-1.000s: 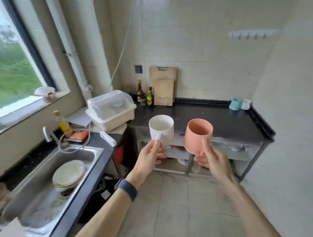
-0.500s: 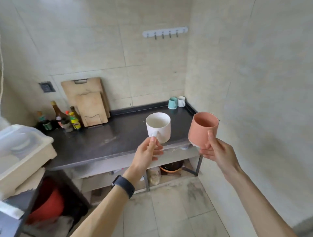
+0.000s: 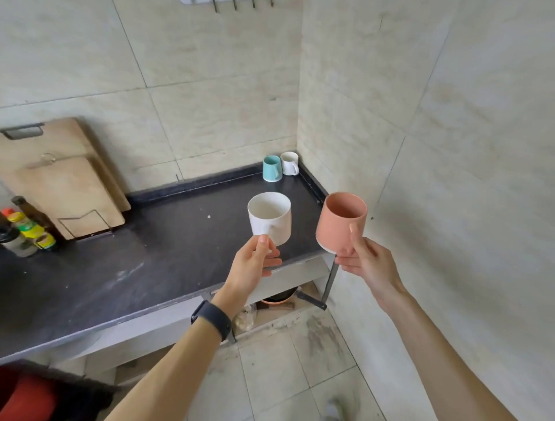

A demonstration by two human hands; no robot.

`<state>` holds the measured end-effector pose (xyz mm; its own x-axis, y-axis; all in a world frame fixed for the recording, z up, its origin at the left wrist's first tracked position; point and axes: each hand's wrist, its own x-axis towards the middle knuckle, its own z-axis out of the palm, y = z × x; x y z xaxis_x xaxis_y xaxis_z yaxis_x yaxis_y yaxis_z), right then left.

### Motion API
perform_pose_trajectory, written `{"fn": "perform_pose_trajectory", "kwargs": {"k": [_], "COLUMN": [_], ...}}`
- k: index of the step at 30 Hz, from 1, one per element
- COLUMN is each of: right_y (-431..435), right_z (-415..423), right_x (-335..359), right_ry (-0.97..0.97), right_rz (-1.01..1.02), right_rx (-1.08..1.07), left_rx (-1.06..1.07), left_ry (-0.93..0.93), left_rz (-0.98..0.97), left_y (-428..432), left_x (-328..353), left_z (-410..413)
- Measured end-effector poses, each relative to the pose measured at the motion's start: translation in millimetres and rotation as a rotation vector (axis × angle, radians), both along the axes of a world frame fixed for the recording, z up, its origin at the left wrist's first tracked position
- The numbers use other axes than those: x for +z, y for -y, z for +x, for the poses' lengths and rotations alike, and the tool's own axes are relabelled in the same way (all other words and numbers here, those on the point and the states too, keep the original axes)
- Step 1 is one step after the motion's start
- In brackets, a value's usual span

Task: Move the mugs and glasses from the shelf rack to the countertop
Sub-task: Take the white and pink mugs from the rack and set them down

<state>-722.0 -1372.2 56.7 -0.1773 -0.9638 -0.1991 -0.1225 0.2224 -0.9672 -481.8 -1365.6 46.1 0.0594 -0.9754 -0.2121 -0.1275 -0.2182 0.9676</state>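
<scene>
Over the table (image 3: 165,240), left grip (image 3: 252,267) pinches the white mug (image 3: 270,216) by its handle, right grip (image 3: 369,264) at three o'clock clasps the pink mug (image 3: 338,224); carrying step, next likely setting both down upright.

Two wooden cutting boards (image 3: 60,180) are leaning against the tiled wall (image 3: 210,75) at the left, the smaller one standing in front of the larger inside a thin wire stand (image 3: 97,210), while a cluster of condiment bottles (image 3: 25,230) is standing just beside them at the frame's edge. A rail of hooks (image 3: 234,3) is hanging high on the wall, cut off by the top of the view. Low down, a dark pan (image 3: 279,297) with an orange rim is sitting in shadow, and a red object (image 3: 27,399) is showing in the bottom-left corner above the smudged floor tiles (image 3: 285,375).
</scene>
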Motion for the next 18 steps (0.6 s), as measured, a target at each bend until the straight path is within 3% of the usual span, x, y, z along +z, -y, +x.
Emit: {"fn": "perform_pose_trajectory", "kwargs": {"k": [18], "right_y": [272.1], "right_z": [0.3], "right_x": [-139.5], "right_ry": [-0.059], "right_rz": [0.381], "right_rx": [0.192], "left_rx": [0.153], "left_ry": [0.008], "left_rz": [0.381], "left_y": [236.2], "left_x": [-107.2], "left_z": [-41.4]}}
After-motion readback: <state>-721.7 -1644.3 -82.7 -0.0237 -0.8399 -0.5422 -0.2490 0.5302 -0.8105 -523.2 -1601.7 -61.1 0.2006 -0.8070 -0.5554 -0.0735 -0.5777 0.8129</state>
